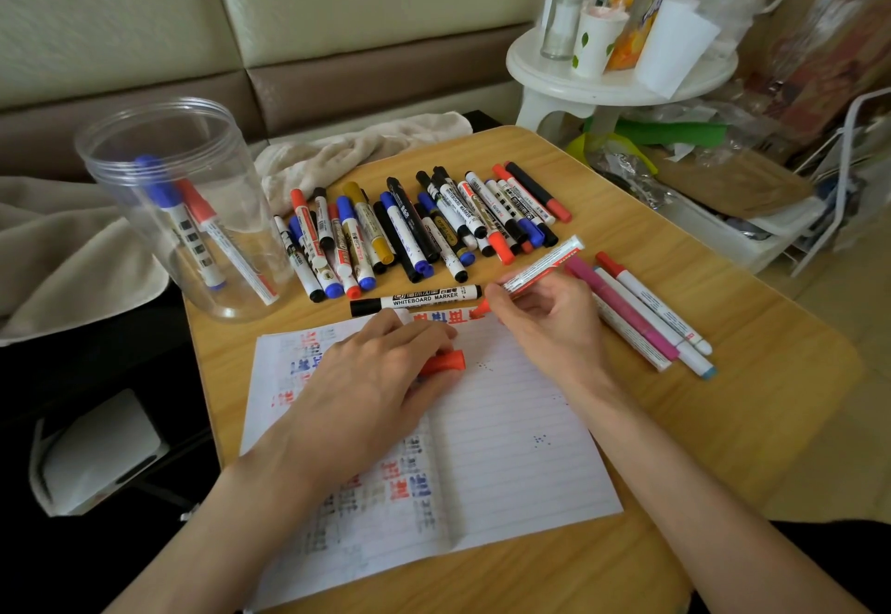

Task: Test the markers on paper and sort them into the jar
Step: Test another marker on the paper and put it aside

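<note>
two bare forearms reach in from the near edge, and between them lies the white lined sheet of paper, flat on the light wooden surface. the left hand rests on the paper and steadies it, fingers and thumb curled about a red plastic cap. the right hand pinches a white-barrelled red marker low on its body, with the red nib down on the far edge of the sheet beside a row of bright red strokes (the barrel slants up and away to the right). so the step in hand looks to be the testing of this one marker.

as for progress: the clear plastic jar, at the far left of the surface, holds only two markers, a blue-capped one and a red-capped one, both leaning inside it. just beyond the paper a long heap of capped markers in black, blue, red and gold lies in a row, and a single black whiteboard marker lies crosswise between heap and sheet. to the right, near the right hand, a few slim pink and white pens lie side by side; whether they are rejects or waiting their turn i cannot tell. the sheet already carries many patches of red, blue and grey marks, yet judging by the jar against the heap, the sorting is barely begun. the red marker must be capped and placed, and nearly all the rest remains.
</note>
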`<state>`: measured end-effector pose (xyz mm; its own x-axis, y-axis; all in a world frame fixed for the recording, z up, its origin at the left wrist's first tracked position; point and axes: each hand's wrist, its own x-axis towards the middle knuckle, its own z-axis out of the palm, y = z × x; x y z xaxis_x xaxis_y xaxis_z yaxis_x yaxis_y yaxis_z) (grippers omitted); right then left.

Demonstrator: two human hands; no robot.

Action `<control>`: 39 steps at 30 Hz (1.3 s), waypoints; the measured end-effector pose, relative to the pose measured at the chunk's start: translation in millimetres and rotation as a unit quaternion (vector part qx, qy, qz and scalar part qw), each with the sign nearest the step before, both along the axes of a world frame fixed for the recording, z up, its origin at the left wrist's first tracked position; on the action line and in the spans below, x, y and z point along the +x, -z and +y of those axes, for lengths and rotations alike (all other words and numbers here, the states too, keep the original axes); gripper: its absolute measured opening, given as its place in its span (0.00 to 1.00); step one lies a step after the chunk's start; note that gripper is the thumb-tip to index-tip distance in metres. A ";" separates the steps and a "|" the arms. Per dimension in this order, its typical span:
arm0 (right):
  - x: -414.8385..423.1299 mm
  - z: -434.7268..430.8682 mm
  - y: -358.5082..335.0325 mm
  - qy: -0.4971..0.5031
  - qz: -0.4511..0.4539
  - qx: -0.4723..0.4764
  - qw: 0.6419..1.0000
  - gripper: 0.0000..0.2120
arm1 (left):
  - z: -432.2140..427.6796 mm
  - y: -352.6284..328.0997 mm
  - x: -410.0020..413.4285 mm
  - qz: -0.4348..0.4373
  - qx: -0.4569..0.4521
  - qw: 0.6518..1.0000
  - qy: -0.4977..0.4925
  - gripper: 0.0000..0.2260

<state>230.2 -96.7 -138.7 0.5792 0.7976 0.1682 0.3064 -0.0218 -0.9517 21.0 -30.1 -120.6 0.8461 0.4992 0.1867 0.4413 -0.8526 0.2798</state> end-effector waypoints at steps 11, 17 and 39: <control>-0.7 -2.4 -3.4 0.016 0.006 0.000 1.000 0.02 | -0.4 -1.0 0.2 0.008 -0.003 1.000 -0.001 0.20; -2.1 -3.3 -4.6 0.010 -0.001 -0.004 1.000 0.02 | -0.3 -0.5 0.0 0.005 0.002 1.000 -0.001 0.19; -1.9 -5.3 -12.7 0.035 0.074 0.000 0.997 0.03 | -2.8 -6.5 0.2 -0.047 -0.023 0.999 -0.008 0.18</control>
<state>228.3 -102.1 -126.0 0.6524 0.7540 0.0765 0.1610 -0.0391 -0.9862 21.2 -32.9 -114.1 0.8181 0.5220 0.2412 0.4248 -0.8314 0.3582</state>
